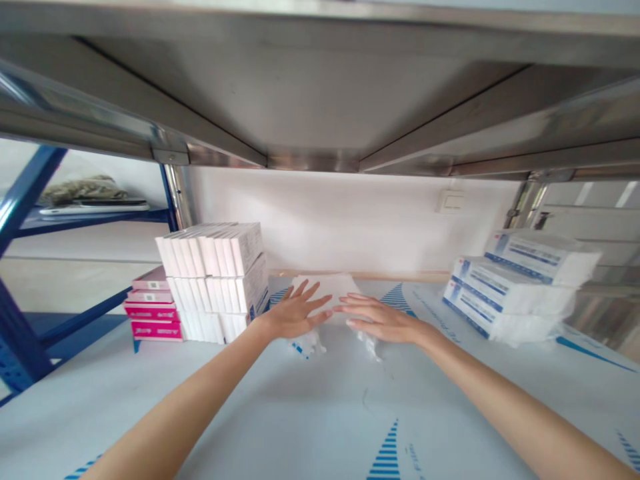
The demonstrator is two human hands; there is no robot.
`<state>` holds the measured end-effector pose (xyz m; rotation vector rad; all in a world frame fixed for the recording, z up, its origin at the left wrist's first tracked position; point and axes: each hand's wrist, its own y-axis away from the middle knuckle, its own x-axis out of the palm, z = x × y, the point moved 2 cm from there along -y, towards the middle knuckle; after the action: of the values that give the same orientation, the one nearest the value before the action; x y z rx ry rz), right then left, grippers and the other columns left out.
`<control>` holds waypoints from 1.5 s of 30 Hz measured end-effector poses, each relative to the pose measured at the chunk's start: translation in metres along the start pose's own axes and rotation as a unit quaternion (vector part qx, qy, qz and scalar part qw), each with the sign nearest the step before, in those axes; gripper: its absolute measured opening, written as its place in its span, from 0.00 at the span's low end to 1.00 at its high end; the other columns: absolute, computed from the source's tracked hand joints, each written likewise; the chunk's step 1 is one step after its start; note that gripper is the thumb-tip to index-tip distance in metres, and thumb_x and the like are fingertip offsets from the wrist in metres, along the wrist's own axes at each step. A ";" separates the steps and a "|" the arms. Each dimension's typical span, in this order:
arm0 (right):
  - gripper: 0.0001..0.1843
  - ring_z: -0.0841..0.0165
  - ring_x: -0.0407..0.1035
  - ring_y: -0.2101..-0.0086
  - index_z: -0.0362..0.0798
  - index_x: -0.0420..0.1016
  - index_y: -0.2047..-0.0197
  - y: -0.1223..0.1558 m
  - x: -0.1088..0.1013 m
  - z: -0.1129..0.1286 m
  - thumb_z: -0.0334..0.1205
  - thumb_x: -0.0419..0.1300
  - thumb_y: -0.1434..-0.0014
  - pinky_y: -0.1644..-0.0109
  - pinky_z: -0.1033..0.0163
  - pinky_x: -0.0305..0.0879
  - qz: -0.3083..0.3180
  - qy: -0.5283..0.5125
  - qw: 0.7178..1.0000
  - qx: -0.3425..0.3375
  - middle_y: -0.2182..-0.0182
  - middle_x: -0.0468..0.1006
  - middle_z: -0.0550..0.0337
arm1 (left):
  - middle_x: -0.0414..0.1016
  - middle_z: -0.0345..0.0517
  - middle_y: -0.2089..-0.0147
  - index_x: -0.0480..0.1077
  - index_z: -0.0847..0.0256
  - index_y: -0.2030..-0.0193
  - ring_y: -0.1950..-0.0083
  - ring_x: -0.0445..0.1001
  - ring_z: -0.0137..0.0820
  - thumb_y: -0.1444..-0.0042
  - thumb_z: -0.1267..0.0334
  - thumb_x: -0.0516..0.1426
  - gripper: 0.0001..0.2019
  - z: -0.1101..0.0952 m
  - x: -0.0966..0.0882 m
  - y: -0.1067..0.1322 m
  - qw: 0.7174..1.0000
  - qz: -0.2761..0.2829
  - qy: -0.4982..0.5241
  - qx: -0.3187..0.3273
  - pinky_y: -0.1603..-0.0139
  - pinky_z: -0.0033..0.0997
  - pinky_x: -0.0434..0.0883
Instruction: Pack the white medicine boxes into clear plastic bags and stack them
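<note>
**Left hand (291,316) and right hand (387,323) spread, palms down, fingertips almost meeting**

In the head view, both arms reach in from the near edge and slant toward the middle of the scene. The left forearm (200,400) rises from near left toward far right; its hand shows its back, with the fingers fanned and pointing far and right, the thumb aimed right. The right forearm (500,400) mirrors it from near right, the wrist nearly straight. Its fingers point left, lightly parted, and their tips sit just beside the left thumb and index finger; whether they touch cannot be told.

Neither hand is seen pinching anything. A flat white piece (336,285) lies at the far middle of the film-covered shelf (300,413), partly hidden by the hands, with crumpled plastic (309,344) showing just near of each palm. Contact between palms and plastic is unclear.

To the left of the hands stand white boxes (215,287) in three tiers, with a lower pile of pink boxes (155,320) close by on their left. Well to the right, blue-banded white packs (510,293) are stacked. A metal panel (310,100) spans overhead; a wall switch (451,201) is far right.
</note>
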<state>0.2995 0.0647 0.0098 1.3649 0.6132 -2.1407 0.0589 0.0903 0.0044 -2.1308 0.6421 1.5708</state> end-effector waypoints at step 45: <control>0.47 0.50 0.73 0.49 0.46 0.66 0.37 0.238 -0.187 -0.151 0.51 0.73 0.60 0.43 0.47 0.67 -0.583 0.062 0.697 0.413 0.53 0.79 0.47 | 0.34 0.44 0.21 0.38 0.53 0.24 0.23 0.40 0.54 0.36 0.51 0.48 0.37 -0.310 0.068 -0.161 0.974 -0.071 0.092 0.193 0.28 0.60 0.52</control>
<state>0.6215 0.0122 0.0998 1.8222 0.6855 -3.7100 0.4082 0.0332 0.0345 -1.9855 0.7669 1.0788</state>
